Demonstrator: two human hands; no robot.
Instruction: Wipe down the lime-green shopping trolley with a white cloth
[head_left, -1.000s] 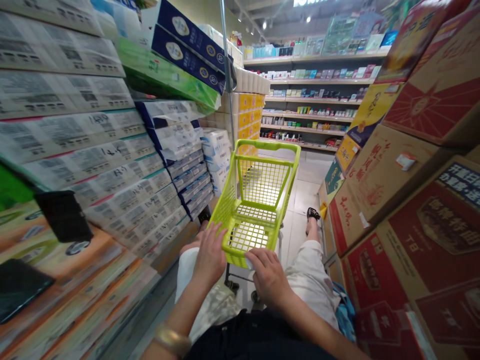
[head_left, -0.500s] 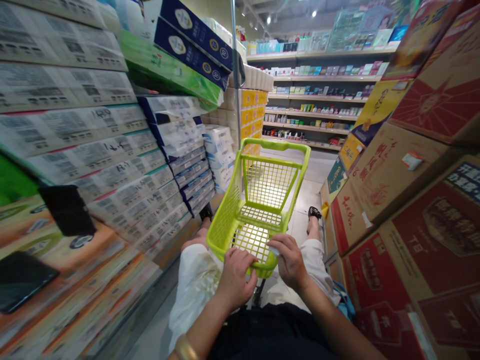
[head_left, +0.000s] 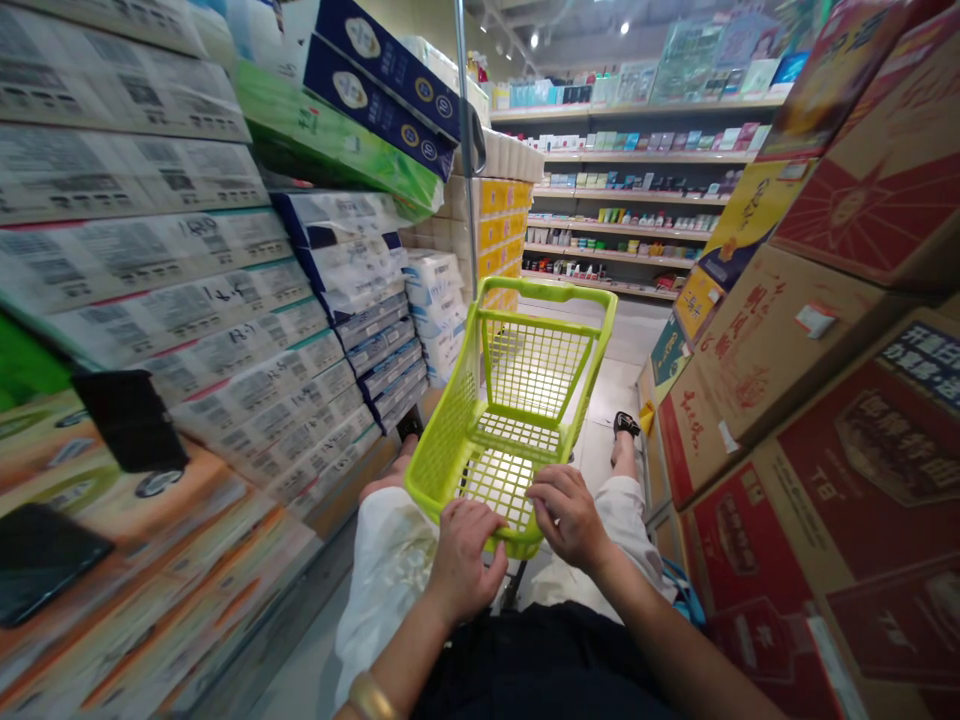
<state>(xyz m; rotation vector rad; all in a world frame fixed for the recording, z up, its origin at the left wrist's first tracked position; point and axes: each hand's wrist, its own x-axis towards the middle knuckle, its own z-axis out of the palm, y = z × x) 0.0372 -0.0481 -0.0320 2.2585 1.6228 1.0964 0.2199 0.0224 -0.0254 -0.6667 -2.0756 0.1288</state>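
Between my knees stands a lime-green plastic shopping cart with a lattice basket, and nothing lies in the basket. My left hand is closed over its near rim, fingers curled across the edge. At the near right corner is my right hand, its fingers bent and drawn together over the rim. What those fingers hold, if anything, is hidden beneath them.
Stacked tissue packs line the left side, with two black phones, one lying flat on orange packs. Cardboard cartons rise on the right. Beyond a glass edge, shelves hold small boxes and bottles.
The view has shifted slightly. A small white piece that showed under my right fingers is now out of sight, and those fingers are more curled. My left hand stays on the rim.
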